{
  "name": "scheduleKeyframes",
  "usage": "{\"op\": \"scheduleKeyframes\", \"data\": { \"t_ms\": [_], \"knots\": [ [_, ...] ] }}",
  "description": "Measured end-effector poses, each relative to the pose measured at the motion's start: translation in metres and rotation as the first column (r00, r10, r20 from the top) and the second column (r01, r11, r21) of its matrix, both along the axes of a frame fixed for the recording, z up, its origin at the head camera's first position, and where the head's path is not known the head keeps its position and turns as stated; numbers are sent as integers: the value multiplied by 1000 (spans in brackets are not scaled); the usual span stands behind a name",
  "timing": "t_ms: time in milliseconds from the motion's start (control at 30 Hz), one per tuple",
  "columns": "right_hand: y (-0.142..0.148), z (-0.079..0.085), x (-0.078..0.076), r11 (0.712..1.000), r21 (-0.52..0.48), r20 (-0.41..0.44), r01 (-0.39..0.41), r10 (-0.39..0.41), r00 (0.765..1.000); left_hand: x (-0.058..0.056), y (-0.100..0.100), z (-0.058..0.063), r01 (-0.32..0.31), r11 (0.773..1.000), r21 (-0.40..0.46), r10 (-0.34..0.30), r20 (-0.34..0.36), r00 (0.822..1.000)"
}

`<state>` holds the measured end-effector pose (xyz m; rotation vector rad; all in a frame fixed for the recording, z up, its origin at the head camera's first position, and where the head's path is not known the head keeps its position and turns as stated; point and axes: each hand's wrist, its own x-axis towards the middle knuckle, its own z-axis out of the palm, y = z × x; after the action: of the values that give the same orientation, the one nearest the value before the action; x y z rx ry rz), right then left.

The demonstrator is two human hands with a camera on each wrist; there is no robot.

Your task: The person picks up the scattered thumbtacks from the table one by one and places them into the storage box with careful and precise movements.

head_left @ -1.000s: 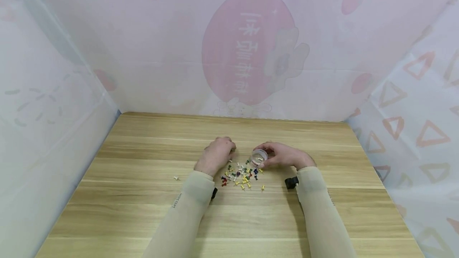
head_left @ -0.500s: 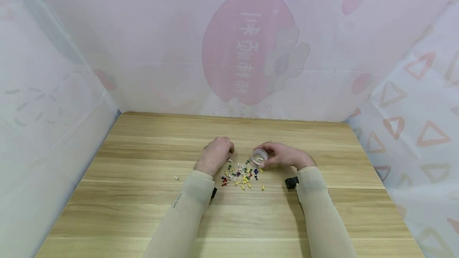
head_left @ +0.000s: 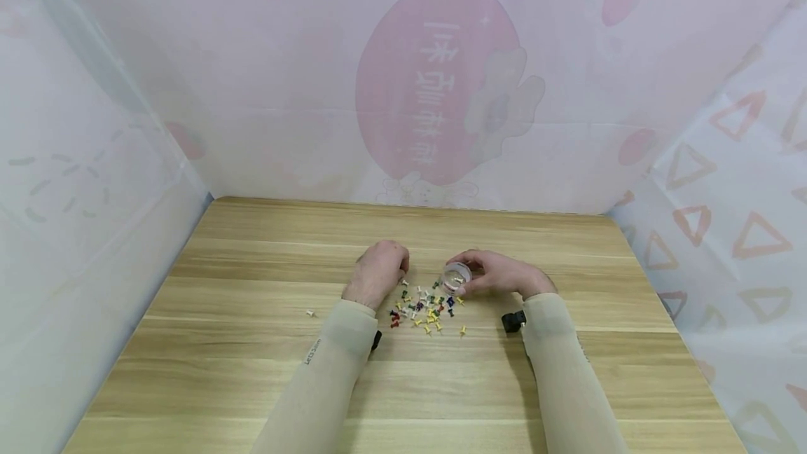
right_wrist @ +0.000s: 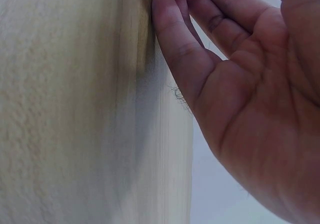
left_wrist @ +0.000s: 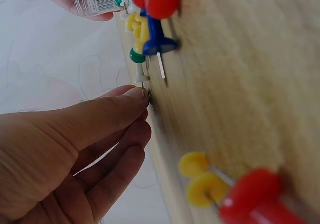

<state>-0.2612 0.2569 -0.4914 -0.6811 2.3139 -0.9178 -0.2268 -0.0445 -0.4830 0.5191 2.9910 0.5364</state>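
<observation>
Pushpins (head_left: 431, 313) dot the table (head_left: 252, 251), well inside its visible edges.

Wood-grain tbl (head_left: 221, 370) w/ multicol. push pins (head_left: 431, 313) scattered mid.

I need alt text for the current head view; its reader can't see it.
A person's right hand holds a clear container beside scattered multicolored push pins on a wooden table. The left hand is at the pins' upper left; one white pin lies apart, farther left.

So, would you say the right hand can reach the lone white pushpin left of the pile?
Probably not: the right hand holds the clear container, and the left forearm lies between it and the white pushpin.
</observation>
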Motion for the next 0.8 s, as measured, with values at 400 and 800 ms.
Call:
{"op": "scheduleKeyframes", "data": {
  "t_ms": [400,800],
  "knots": [
    [0,0,-1,1000,18,-19,-3,4,1000,2,10,11,60,998,16,-60,3,998],
    [0,0,-1,1000,-1,-9,-10,10,1000,12,40,16,209,959,192,-213,-2,977]
  ]
}}
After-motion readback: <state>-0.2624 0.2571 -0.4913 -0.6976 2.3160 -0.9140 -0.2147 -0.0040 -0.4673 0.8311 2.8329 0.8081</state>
